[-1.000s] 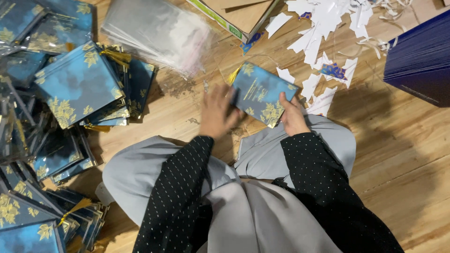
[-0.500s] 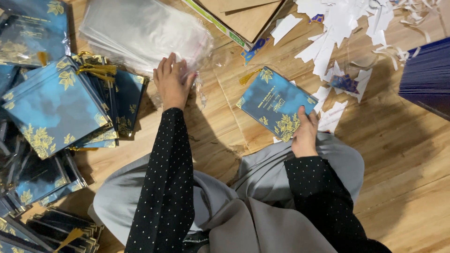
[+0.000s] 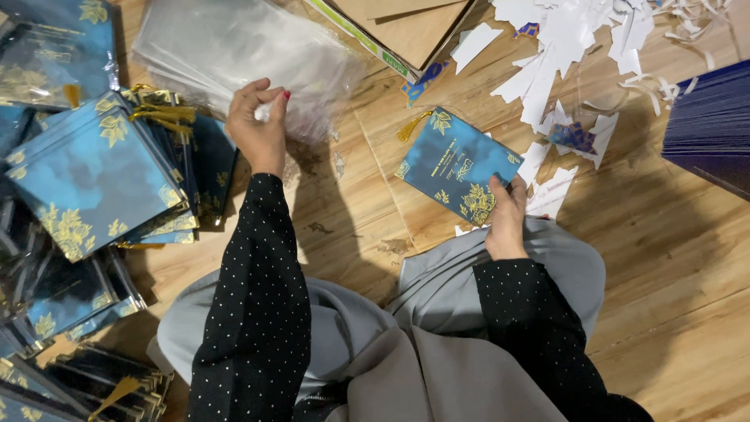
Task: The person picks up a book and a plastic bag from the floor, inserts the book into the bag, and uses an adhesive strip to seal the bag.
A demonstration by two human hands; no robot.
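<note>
- Left hand (image 3: 258, 129): upper left of centre in the frame, fingers pinched together on the edge of a clear plastic sleeve at the near side of the stack of clear plastic sleeves (image 3: 234, 55); sleeve black with small white dots.
- Stack of clear plastic sleeves: lies on the wooden floor (image 3: 672, 250) at the top of the frame, left of centre, loosely piled and glossy.
- Right hand (image 3: 508, 219): right of centre, closed on the lower right corner of a blue rectangular card with gold floral print and a gold tassel (image 3: 457, 168), thumb on its face.
- Blue card: lies tilted just above the person's grey-clad knee (image 3: 547, 266), its tassel pointing to the upper left; whether its far edge rests on the floor cannot be told.
- Pile of matching blue-and-gold cards (image 3: 94, 172): left side of the frame, fanned and overlapping, some already in glossy wrapping at the lower left.
- Flat brown cardboard box with a green edge (image 3: 398, 31): top centre, just beside the plastic stack.
- White paper scraps (image 3: 570, 39): scattered across the upper right, some touching the blue card's right side.
- Stack of dark navy sheets (image 3: 707, 125): right edge of the frame, well apart from both hands.
</note>
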